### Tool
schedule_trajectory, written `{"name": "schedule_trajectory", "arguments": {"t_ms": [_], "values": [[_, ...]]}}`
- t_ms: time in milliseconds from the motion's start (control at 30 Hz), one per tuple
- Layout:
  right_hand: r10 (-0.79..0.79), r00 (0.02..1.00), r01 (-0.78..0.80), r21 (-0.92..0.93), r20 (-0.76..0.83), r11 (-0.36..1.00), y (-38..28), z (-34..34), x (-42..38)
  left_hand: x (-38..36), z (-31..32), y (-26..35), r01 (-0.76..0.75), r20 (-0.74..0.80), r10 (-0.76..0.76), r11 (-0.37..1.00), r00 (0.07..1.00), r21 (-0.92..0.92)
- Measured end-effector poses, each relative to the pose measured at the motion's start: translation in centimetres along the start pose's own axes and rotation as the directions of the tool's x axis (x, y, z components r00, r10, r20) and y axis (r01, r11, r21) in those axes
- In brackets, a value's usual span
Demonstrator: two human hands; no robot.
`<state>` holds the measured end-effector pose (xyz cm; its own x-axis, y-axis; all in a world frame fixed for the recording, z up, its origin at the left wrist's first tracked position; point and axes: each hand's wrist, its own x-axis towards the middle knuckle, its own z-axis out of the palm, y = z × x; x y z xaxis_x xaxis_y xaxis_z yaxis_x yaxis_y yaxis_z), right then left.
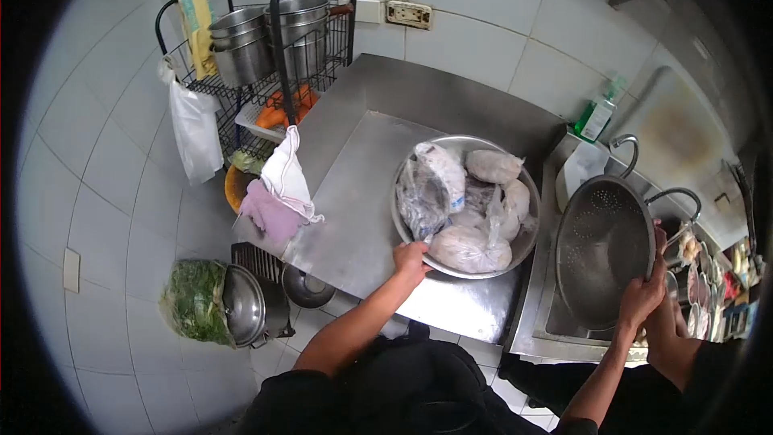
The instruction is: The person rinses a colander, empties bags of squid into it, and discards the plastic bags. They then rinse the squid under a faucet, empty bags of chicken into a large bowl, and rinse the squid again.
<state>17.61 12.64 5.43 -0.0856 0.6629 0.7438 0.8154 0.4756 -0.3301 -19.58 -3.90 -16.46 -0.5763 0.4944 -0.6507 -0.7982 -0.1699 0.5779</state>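
On the steel counter stands a wide metal bowl [527, 251] holding several frozen-looking packages in clear plastic bags [469, 248]. My left hand [411, 262] is closed on the bowl's near left rim. To the right, a large metal colander [605, 254] is tilted over the sink area, its perforated inside turned toward me. My right hand [641, 303] grips its lower right edge. Another person's hand [661, 262] is on the same edge, just above mine, with that person's arm coming in from the right. My right fingers are partly hidden behind the colander.
A steel counter [354, 193] adjoins the sink edge [527, 338]. Two faucets [626, 145] and a green soap bottle [597, 115] stand behind the colander. On the left are a wire cart [278, 40] with metal pots, hanging cloths [282, 193] and a lidded pot [244, 304].
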Motion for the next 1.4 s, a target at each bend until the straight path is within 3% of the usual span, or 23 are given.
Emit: {"name": "schedule_trajectory", "arguments": {"t_ms": [167, 267, 433, 533, 600, 633, 733, 867, 967, 1000, 1067, 1100, 1133, 1200, 1267, 1333, 1367, 1400], "values": [[-0.037, 0.997, 0.041, 0.05, -0.073, 0.998, -4.2, -1.2, -0.2, 0.2, -0.5, 2.5, 0.018, -0.041, -0.018, 1.0, 0.999, 0.001], [0.123, 0.991, -0.115, 0.117, -0.059, 0.986, -5.2, -1.0, -1.4, 1.7, -2.3, 4.3, 0.074, -0.022, -0.074, 0.997, 0.997, 0.006], [0.217, 0.971, -0.197, 0.176, -0.102, 0.965, -12.0, -1.6, -4.8, 3.9, -4.0, 7.8, 0.132, 0.011, -0.132, 0.989, 0.991, -0.06], [0.287, 0.954, -0.262, 0.237, -0.082, 0.936, -12.5, 0.3, -8.6, 5.9, -4.7, 9.2, 0.144, 0.012, -0.144, 0.985, 0.99, -0.092], [0.416, 0.907, -0.403, 0.164, -0.059, 0.901, -14.8, 0.8, -10.9, 6.6, -5.0, 10.0, 0.121, -0.025, -0.123, 0.989, 0.992, -0.089], [0.478, 0.877, -0.471, 0.109, -0.05, 0.875, -16.6, 0.2, -11.7, 6.9, -5.4, 10.7, 0.129, 0.03, -0.127, 0.989, 0.991, -0.073], [0.601, 0.798, -0.602, -0.011, -0.048, 0.798, -16.2, 0.8, -16.4, 8.6, -5.3, 11.7, 0.196, 0.027, -0.194, 0.975, 0.981, -0.104], [0.74, 0.672, -0.731, 0.159, -0.003, 0.664, -17.5, 0.6, -22.1, 8.6, -5.0, 12.5, 0.182, 0.029, -0.18, 0.98, 0.983, -0.083], [0.833, 0.552, -0.812, 0.243, 0.03, 0.53, -17.3, 1.4, -26.8, 6.6, -5.9, 13.2, 0.11, 0.13, -0.11, 0.994, 0.985, 0.01], [0.872, 0.488, -0.837, 0.304, 0.039, 0.455, -17.2, 2.0, -28.2, 5.1, -6.1, 14.1, -0.01, 0.063, -0.002, 0.982, 0.998, 0.189], [0.911, 0.394, -0.857, 0.405, 0.119, 0.318, -16.7, 3.0, -30.8, 2.2, -6.1, 15.9, -0.203, -0.005, 0.243, 0.822, 0.97, 0.532], [0.907, 0.392, -0.859, 0.414, 0.153, 0.301, -17.0, 3.1, -31.4, 2.1, -6.5, 16.0, -0.444, 0.075, 0.575, 0.535, 0.814, 0.719], [0.902, 0.39, -0.86, 0.423, 0.187, 0.285, -17.2, 3.2, -31.7, 2.3, -6.6, 16.7, -0.534, 0.179, 0.638, 0.422, 0.749, 0.732], [0.893, 0.377, -0.876, 0.409, 0.246, 0.257, -17.2, 3.3, -30.9, 3.6, -5.2, 19.4, -0.688, 0.386, 0.719, 0.176, 0.578, 0.704], [0.867, 0.38, -0.9, 0.347, 0.322, 0.265, -17.3, 2.0, -29.7, 6.2, -3.3, 21.8, -0.718, 0.469, 0.778, -0.034, 0.417, 0.695], [0.857, 0.464, -0.874, 0.277, 0.224, 0.4, -16.9, 1.1, -29.2, 9.4, -1.8, 24.4, -0.69, 0.526, 0.752, -0.134, 0.397, 0.712], [0.812, 0.567, -0.822, 0.036, 0.141, 0.568, -15.7, 0.8, -29.6, 10.8, -1.3, 25.2, -0.67, 0.547, 0.741, -0.179, 0.39, 0.72], [0.787, 0.601, -0.797, 0.039, 0.142, 0.602, -17.5, -0.1, -28.0, 11.7, -0.9, 26.1, -0.647, 0.575, 0.671, -0.182, 0.469, 0.74]]}}
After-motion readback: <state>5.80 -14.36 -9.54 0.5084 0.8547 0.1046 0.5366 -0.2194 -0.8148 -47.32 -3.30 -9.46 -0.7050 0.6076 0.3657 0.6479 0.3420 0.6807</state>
